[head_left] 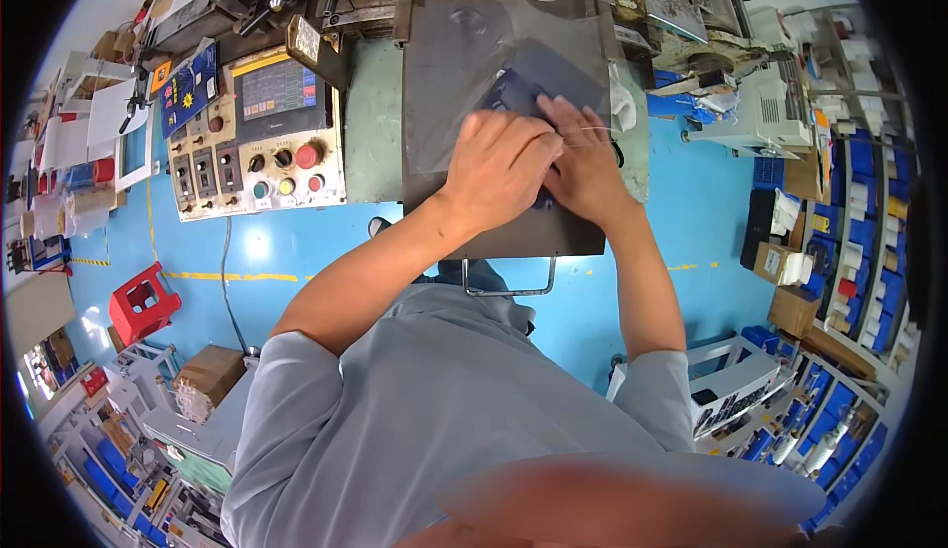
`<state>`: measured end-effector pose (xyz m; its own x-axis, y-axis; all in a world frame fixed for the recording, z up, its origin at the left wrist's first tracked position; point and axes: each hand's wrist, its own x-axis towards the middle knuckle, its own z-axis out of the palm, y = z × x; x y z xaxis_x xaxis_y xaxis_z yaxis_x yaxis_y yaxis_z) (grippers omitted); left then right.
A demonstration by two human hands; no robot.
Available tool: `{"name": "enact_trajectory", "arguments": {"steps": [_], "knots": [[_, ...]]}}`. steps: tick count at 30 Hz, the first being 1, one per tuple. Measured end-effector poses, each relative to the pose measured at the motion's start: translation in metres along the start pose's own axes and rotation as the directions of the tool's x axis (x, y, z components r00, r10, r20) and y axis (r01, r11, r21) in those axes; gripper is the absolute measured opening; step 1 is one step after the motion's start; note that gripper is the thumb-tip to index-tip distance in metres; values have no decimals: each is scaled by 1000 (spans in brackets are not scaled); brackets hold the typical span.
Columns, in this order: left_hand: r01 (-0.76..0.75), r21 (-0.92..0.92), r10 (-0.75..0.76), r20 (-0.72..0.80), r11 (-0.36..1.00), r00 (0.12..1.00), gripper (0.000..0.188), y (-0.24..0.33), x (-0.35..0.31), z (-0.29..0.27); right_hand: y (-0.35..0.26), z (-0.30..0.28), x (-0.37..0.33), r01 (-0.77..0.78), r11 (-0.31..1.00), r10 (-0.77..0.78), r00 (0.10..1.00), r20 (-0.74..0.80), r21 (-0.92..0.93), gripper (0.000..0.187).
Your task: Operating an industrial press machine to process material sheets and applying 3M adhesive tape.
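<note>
Over a dark metal plate (434,193) my two hands work close together. My left hand (497,166) is closed, its fingertips curled in a pinch beside the right hand's thumb; what they hold is hidden. My right hand (590,170) lies palm down on the plate, its fingers stretched forward. Beneath and beyond the fingers is a dark blue flat piece (559,72), partly covered by my hands. Clear plastic film (444,84) spreads over the plate. A fine pale strand (596,129) crosses the right fingers.
Left of the plate stands a machine control panel (286,159) with a screen and knobs. A metal loop handle (508,292) projects from the plate's near edge. A red stool (144,303) is on the blue floor at left. Shelves with blue bins (857,212) line the right.
</note>
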<state>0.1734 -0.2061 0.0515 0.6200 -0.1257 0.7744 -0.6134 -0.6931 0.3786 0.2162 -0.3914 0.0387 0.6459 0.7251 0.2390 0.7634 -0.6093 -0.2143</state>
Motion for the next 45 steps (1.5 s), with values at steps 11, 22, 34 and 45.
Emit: {"name": "enact_trajectory", "arguments": {"steps": [11, 22, 34, 45], "knots": [[20, -24, -20, -23, 1000, 1000, 31, 4, -2, -3, 42, 2, 64, 8, 999, -13, 995, -96, -51, 60], [20, -35, -21, -29, 999, 999, 20, 4, 0, 2, 31, 34, 100, -201, 967, 189, 978, -89, -153, 68], [24, -47, -25, -15, 999, 1000, 22, 3, -7, 4, 57, 12, 92, 91, 991, -96, 995, -39, -97, 68], [48, -85, -57, -106, 995, 993, 32, 3, 2, -2, 31, 15, 103, -211, 941, 224, 974, 18, -265, 75]]}}
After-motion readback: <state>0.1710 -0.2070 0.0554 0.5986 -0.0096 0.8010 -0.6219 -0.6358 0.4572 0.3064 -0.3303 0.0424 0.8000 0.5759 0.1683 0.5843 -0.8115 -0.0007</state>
